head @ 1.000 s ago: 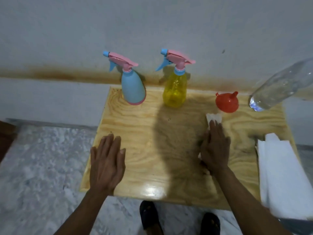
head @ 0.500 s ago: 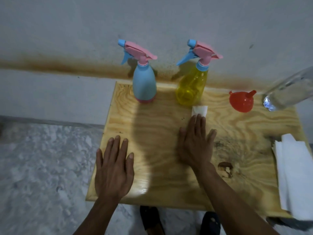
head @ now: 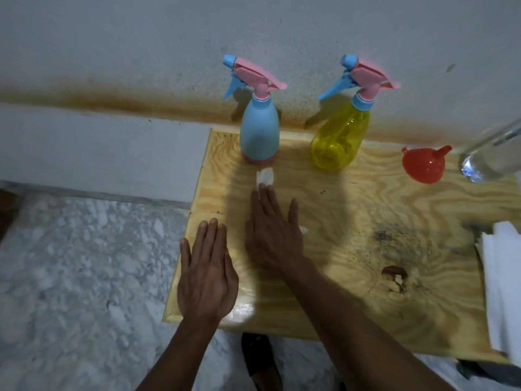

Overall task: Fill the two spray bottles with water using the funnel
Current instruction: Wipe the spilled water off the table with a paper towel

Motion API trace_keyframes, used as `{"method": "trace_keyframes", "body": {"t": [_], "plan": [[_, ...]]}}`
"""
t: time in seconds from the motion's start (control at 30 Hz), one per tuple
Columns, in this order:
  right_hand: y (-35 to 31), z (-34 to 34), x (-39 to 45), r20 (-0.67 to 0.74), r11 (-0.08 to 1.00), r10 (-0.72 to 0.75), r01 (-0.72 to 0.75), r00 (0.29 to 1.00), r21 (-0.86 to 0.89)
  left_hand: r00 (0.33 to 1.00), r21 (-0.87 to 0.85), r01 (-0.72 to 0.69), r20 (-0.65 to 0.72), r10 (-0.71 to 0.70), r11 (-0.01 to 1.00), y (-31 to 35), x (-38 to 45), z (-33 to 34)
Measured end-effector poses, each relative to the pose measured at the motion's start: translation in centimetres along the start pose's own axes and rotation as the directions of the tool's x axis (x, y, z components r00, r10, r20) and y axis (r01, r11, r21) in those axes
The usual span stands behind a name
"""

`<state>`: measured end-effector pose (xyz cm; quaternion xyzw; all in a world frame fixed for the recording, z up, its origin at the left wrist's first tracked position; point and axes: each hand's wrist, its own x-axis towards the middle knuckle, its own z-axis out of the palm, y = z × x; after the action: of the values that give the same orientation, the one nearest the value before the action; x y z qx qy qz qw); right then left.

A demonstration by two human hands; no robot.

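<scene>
A light blue spray bottle (head: 259, 134) and a yellow spray bottle (head: 339, 139), both with pink and blue trigger heads on, stand at the back of the wooden table (head: 352, 227). A red funnel (head: 424, 166) lies to their right, beside a clear water bottle (head: 492, 159) at the right edge of the view. My right hand (head: 275, 235) presses flat on a white tissue (head: 265, 176), whose tip shows just in front of the blue bottle. My left hand (head: 207, 269) rests flat on the table's near left corner.
A stack of white tissues (head: 501, 283) lies at the table's right edge. A dark knot hole (head: 394, 273) marks the wood. The wall stands right behind the bottles. Marble floor (head: 84, 263) lies to the left, and my dark shoe (head: 259, 356) shows below the table.
My right hand has slid the tissue leftward across the table, from in front of the funnel to in front of the blue bottle. My left hand has stayed flat at the near left corner.
</scene>
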<state>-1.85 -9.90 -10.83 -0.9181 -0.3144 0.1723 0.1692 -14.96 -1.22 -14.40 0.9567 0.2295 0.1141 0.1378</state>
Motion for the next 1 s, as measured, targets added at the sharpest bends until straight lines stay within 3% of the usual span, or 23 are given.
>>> {"method": "trace_keyframes", "body": {"t": [0.1,0.2,0.57,0.77,1.0], "plan": [[-0.9,1.1,-1.4,0.042,0.989,-0.144,0.145,0.989,-0.021,0.999,-0.033,-0.032,-0.01,0.032,0.999,-0.5,-0.2,0.2],[-0.2,2.2,-2.8,0.004,0.977,-0.179,0.178,0.984,-0.117,0.999,-0.06,-0.049,-0.007,0.049,0.997,-0.8,-0.3,0.2],[8.0,0.7,-6.7,-0.16,0.979,0.081,-0.108,0.984,-0.172,0.999,-0.08,-0.032,-0.005,0.032,0.996,-0.5,-0.3,0.1],[12.7,-0.6,-9.1,-0.259,0.965,0.078,-0.139,0.963,-0.224,1.0,-0.107,-0.009,-0.002,0.009,0.994,-0.2,-0.3,-0.1],[15.9,-0.9,-12.2,-0.361,0.956,0.197,-0.261,0.912,-0.136,1.0,-0.125,0.004,0.002,-0.003,0.992,0.0,-0.2,-0.2]]}}
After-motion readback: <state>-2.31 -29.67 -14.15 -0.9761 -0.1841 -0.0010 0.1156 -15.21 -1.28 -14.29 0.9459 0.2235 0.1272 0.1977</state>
